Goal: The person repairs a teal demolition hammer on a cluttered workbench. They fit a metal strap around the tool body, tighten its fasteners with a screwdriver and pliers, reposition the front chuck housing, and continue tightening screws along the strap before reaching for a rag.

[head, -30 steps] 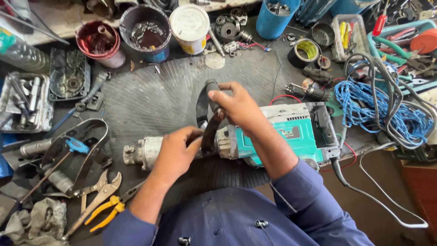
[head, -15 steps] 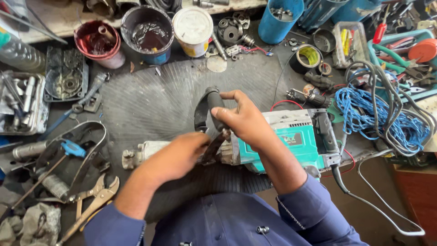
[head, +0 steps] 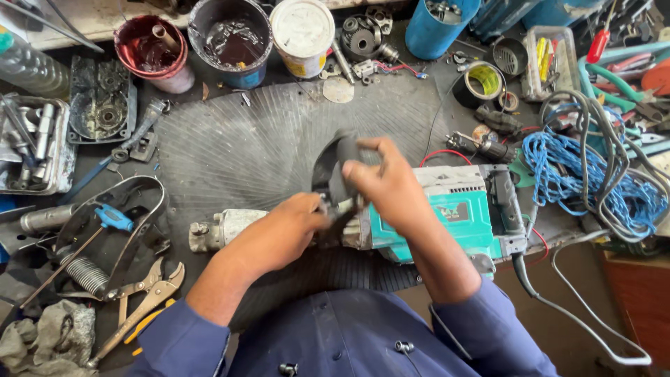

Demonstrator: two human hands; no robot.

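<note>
Head view: I look down at a messy desk [head: 279, 112] with a big teal and grey power tool [head: 447, 216] lying on its side on a round ribbed black mat [head: 244, 146]. The tool sits near the front edge of the desk, just ahead of my blue shirt, with its grey metal nose [head: 220, 229] pointing left and its black cable [head: 558, 307] trailing off to the right. A black side handle [head: 335, 171] loops up from the middle of the tool. I think the work on this handle is only part way: it sits on the tool, but both hands are busy at its base, so it does not look finished. My right hand [head: 387, 185] is curled tight around the black handle, fingers closed on it. My left hand [head: 286, 234] is pressed against the spot where the handle meets the tool body; its fingers are bent in, but I cannot tell if they pinch a small part or just push. To the left lie locking pliers [head: 150, 293], a blue-handled tool [head: 112, 218] and a tray of metal parts [head: 31, 143]. At the back stand a red pot [head: 150, 49], a dark bucket of oil [head: 234, 42] and a white tub [head: 301, 28]. A blue rope bundle [head: 579, 174] lies to the right.
</note>
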